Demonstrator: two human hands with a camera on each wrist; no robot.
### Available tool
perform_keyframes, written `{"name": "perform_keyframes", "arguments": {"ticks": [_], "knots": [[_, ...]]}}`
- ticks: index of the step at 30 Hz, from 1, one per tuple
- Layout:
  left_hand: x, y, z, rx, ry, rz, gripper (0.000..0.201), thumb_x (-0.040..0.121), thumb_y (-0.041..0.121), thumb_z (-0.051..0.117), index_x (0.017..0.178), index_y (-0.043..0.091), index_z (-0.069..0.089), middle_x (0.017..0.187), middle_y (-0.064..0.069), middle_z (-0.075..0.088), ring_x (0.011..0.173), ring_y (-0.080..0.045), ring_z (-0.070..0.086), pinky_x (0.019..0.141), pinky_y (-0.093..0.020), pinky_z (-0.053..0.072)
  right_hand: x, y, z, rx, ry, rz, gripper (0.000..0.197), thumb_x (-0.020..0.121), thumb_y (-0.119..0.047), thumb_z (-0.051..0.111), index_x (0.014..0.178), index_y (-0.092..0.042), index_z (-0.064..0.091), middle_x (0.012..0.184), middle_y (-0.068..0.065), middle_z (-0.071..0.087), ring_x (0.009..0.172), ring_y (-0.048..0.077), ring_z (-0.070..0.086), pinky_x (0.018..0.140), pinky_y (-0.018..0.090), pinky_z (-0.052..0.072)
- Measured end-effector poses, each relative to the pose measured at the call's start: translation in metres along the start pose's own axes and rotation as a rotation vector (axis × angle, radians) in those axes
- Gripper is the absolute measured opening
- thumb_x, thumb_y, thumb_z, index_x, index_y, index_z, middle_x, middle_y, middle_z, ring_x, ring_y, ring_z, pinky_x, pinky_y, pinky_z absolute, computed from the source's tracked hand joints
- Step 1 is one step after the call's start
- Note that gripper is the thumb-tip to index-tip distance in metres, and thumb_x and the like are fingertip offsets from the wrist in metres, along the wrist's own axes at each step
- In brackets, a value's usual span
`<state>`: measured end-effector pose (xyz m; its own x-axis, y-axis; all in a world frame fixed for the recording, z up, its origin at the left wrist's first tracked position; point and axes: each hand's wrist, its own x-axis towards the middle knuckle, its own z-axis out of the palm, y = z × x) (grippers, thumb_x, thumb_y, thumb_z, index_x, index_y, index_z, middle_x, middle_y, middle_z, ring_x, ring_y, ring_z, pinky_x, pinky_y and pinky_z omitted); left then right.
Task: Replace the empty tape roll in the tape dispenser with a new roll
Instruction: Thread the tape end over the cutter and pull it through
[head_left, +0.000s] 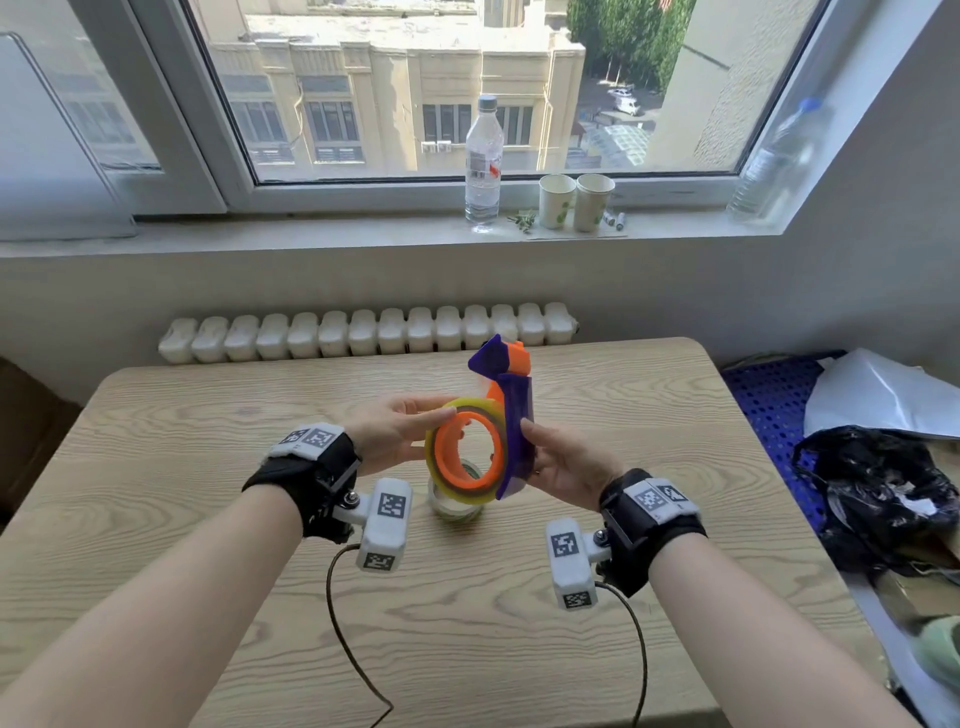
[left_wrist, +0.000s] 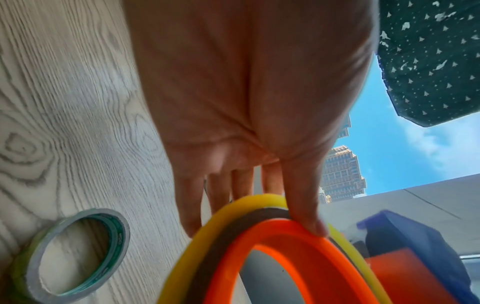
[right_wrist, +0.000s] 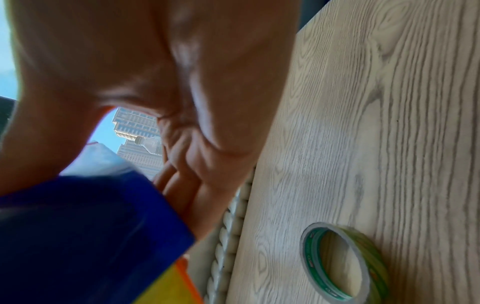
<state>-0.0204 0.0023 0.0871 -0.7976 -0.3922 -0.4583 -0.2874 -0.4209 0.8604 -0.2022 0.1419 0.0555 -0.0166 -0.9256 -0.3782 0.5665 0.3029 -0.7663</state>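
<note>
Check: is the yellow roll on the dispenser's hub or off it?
On: the yellow roll rings the orange hub of the dispenser.

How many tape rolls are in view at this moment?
2: a yellow roll sits around the orange hub of the hand-held dispenser; a green-cored roll lies flat on the table beneath.

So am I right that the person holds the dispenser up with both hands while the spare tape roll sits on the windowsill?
Not quite: the spare tape roll lies flat on the wooden table, not on the windowsill, as both wrist views show. The rest stands: the left hand pinches the yellow roll on the dispenser, and the right hand holds its purple body.
</note>
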Motion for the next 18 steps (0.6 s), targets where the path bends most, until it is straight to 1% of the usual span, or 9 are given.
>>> {"name": "perform_keyframes", "arguments": {"ticks": [2, 3, 5, 7, 8, 10, 13, 15, 18], "knots": [[0.004, 0.000, 0.002, 0.033, 0.054, 0.007, 0.034, 0.092, 0.016, 0.053, 0.125, 0.011, 0.058, 0.116, -0.009, 0.065, 0.108, -0.018, 0.060, 0.099, -0.036, 0.046, 0.002, 0.000, 0.002, 0.007, -0.033, -0.044, 0.067, 0.044, -0.040, 0.089, 0.095, -0.002, 0.066, 0.085, 0.008, 0.074, 0.076, 0.016, 0.071, 0.070, 0.027, 0.059], [0.007, 0.001, 0.004, 0.075, 0.125, 0.027, 0.030, 0.090, 0.016, 0.056, 0.119, 0.011, 0.060, 0.113, -0.009, 0.065, 0.106, -0.018, 0.060, 0.099, -0.035, 0.046, 0.003, -0.001, 0.003, 0.018, -0.032, -0.063, 0.064, 0.047, -0.038, 0.088, 0.094, -0.002, 0.066, 0.084, 0.008, 0.075, 0.077, 0.016, 0.071, 0.068, 0.028, 0.059], [0.011, 0.005, 0.007, 0.186, 0.348, 0.079, 0.014, 0.085, 0.020, 0.063, 0.096, 0.010, 0.062, 0.095, -0.008, 0.064, 0.088, -0.016, 0.061, 0.085, -0.029, 0.051, 0.005, -0.004, 0.008, 0.034, 0.007, -0.096, 0.056, 0.053, -0.034, 0.084, 0.095, -0.002, 0.066, 0.084, 0.007, 0.075, 0.077, 0.016, 0.071, 0.067, 0.029, 0.059], [0.013, 0.010, 0.011, 0.243, 0.478, 0.083, 0.021, 0.084, 0.030, 0.064, 0.078, 0.010, 0.059, 0.078, -0.005, 0.060, 0.071, -0.014, 0.058, 0.069, -0.023, 0.049, 0.008, -0.006, 0.011, 0.030, 0.063, -0.135, 0.043, 0.066, -0.028, 0.074, 0.098, -0.002, 0.064, 0.084, 0.006, 0.075, 0.076, 0.016, 0.071, 0.067, 0.030, 0.059], [0.012, 0.013, 0.014, 0.246, 0.467, 0.045, 0.030, 0.085, 0.037, 0.061, 0.075, 0.009, 0.060, 0.076, -0.005, 0.061, 0.068, -0.014, 0.058, 0.066, -0.023, 0.048, 0.009, -0.006, 0.015, 0.023, 0.097, -0.149, 0.035, 0.074, -0.023, 0.068, 0.100, -0.001, 0.063, 0.084, 0.007, 0.075, 0.076, 0.016, 0.071, 0.068, 0.030, 0.059], [0.012, 0.017, 0.019, 0.247, 0.362, -0.060, 0.050, 0.084, 0.053, 0.053, 0.079, 0.005, 0.066, 0.081, -0.008, 0.067, 0.074, -0.017, 0.062, 0.070, -0.025, 0.049, 0.013, -0.007, 0.020, 0.003, 0.158, -0.170, 0.028, 0.085, -0.014, 0.059, 0.107, 0.003, 0.061, 0.091, 0.011, 0.072, 0.078, 0.019, 0.070, 0.069, 0.031, 0.059], [0.015, 0.018, 0.025, 0.255, 0.224, -0.141, 0.075, 0.080, 0.068, 0.043, 0.101, 0.002, 0.070, 0.103, -0.010, 0.073, 0.096, -0.020, 0.065, 0.089, -0.030, 0.047, 0.019, -0.009, 0.028, -0.036, 0.226, -0.183, 0.035, 0.083, -0.012, 0.063, 0.113, 0.006, 0.059, 0.103, 0.020, 0.067, 0.083, 0.024, 0.068, 0.079, 0.035, 0.058], [0.018, 0.018, 0.028, 0.226, 0.184, -0.148, 0.077, 0.077, 0.070, 0.045, 0.110, 0.005, 0.068, 0.110, -0.010, 0.072, 0.107, -0.021, 0.064, 0.100, -0.034, 0.043, 0.021, -0.008, 0.033, -0.051, 0.248, -0.189, 0.036, 0.082, -0.011, 0.065, 0.113, 0.006, 0.058, 0.105, 0.021, 0.066, 0.081, 0.024, 0.068, 0.081, 0.036, 0.056], [0.016, 0.021, 0.035, 0.148, 0.165, -0.105, 0.057, 0.083, 0.057, 0.051, 0.113, 0.010, 0.064, 0.109, -0.010, 0.070, 0.102, -0.021, 0.064, 0.095, -0.033, 0.047, 0.022, -0.006, 0.039, -0.065, 0.263, -0.189, 0.040, 0.080, -0.009, 0.066, 0.115, 0.009, 0.056, 0.100, 0.019, 0.067, 0.077, 0.021, 0.069, 0.079, 0.036, 0.056]]}}
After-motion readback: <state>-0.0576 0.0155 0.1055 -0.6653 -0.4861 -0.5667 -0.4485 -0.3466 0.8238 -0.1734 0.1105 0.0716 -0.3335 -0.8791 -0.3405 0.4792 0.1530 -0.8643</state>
